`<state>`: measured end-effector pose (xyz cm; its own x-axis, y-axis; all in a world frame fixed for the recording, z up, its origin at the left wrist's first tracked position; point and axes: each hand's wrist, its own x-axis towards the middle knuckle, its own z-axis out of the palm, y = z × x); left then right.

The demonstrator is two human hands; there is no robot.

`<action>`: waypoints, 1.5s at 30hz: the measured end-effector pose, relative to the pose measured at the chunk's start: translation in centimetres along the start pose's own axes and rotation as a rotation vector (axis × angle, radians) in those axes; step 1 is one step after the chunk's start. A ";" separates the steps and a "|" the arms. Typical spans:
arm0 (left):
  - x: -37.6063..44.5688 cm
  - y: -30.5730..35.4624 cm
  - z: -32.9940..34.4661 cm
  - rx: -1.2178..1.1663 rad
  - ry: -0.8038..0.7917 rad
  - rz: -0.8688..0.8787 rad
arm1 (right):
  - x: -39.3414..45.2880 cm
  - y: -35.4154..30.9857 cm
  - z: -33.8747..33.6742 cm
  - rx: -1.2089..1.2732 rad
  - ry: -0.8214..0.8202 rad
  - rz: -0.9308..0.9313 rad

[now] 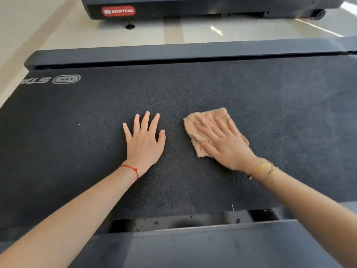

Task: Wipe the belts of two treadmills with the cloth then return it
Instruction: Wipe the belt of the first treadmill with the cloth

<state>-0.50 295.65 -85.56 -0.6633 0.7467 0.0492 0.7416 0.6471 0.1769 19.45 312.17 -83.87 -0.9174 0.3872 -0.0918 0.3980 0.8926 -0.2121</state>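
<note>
A dark, rough treadmill belt (193, 86) fills most of the view, with a pale logo at its far left. A tan fuzzy cloth (204, 120) lies flat on the belt, right of centre. My right hand (226, 146) presses flat on top of the cloth, fingers spread and covering its near right part. My left hand (144, 140) rests palm down on the bare belt, fingers apart, a little left of the cloth and not touching it. A second treadmill (193, 6) with a red brand badge stands beyond, across a strip of floor.
A dark side rail (154, 53) borders the belt's far edge, and another dark rail (193, 246) runs along the near edge. Pale glossy floor (193, 29) separates the two machines. A small foot and a wheel stick out under the far treadmill.
</note>
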 end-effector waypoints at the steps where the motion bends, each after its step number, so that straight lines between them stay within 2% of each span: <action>1: 0.7 -0.1 0.0 0.000 -0.003 -0.006 | 1.8 1.2 -0.3 -0.008 0.015 0.033; 6: 3.6 0.2 0.4 0.004 -0.005 -0.015 | 11.0 6.1 -1.7 -0.006 0.052 0.217; 11: 3.4 0.4 0.9 0.042 0.029 -0.013 | 20.0 7.8 -2.9 0.041 0.077 0.330; 16: 3.5 0.6 0.8 0.073 0.018 -0.028 | 27.5 6.5 -3.2 0.071 0.092 0.331; 20: 3.5 0.6 0.8 0.088 0.005 -0.029 | 30.2 3.4 -2.8 0.087 0.087 0.200; 24: 3.3 0.7 0.6 0.084 0.008 -0.032 | 29.3 3.1 -2.6 0.038 0.063 -0.003; 26: 3.3 0.7 0.5 0.083 0.005 -0.031 | 28.3 4.9 -3.2 -0.016 0.060 -0.014; 32: 3.2 0.8 0.4 0.060 0.010 -0.030 | 23.6 13.0 -5.0 -0.062 0.087 0.324; 36: 3.3 0.9 0.5 0.052 0.015 -0.037 | 22.3 11.4 -4.3 0.001 0.086 0.383; 41: 3.3 0.9 0.6 0.032 0.025 -0.033 | 19.8 4.8 -2.5 0.008 0.068 0.150; 45: 3.2 0.9 0.6 0.003 0.047 -0.035 | 13.6 -0.6 -0.9 -0.004 0.048 -0.072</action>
<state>-1.93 298.67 -85.83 -0.6931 0.7152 0.0894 0.7178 0.6735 0.1768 6.74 317.14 -84.17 -0.9426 0.3326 -0.0297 0.3311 0.9194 -0.2125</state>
